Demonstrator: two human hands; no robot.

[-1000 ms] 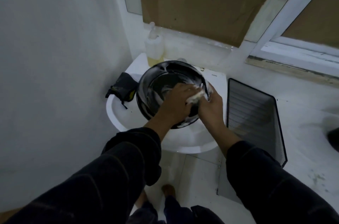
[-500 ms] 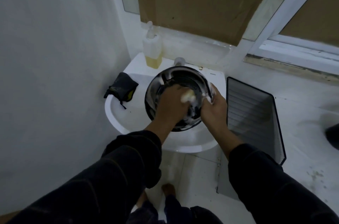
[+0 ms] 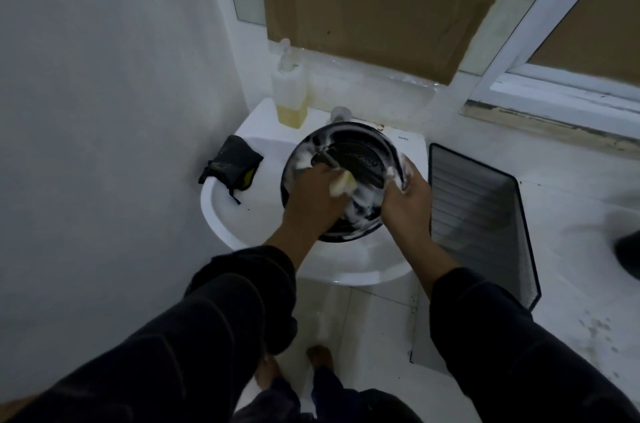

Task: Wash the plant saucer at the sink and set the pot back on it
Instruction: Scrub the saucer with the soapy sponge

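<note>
A round black plant saucer (image 3: 360, 142), streaked with white foam, is held tilted over the white sink (image 3: 242, 215). My right hand (image 3: 407, 201) grips its right rim, thumb inside. My left hand (image 3: 311, 201) holds a pale yellow sponge (image 3: 343, 183) pressed against the saucer's inner face. The lower part of the saucer is hidden behind both hands. The pot is not in view.
A soap bottle (image 3: 289, 90) with yellow liquid stands at the sink's back left, a tap (image 3: 341, 113) beside it. A black cloth (image 3: 232, 163) lies on the sink's left rim. A dark mesh tray (image 3: 481, 215) leans to the right. A wall stands close on the left.
My left hand has rubbed the sponge across the inside of the saucer, from its right side toward the middle. The saucer has tipped and more foam coats it.
</note>
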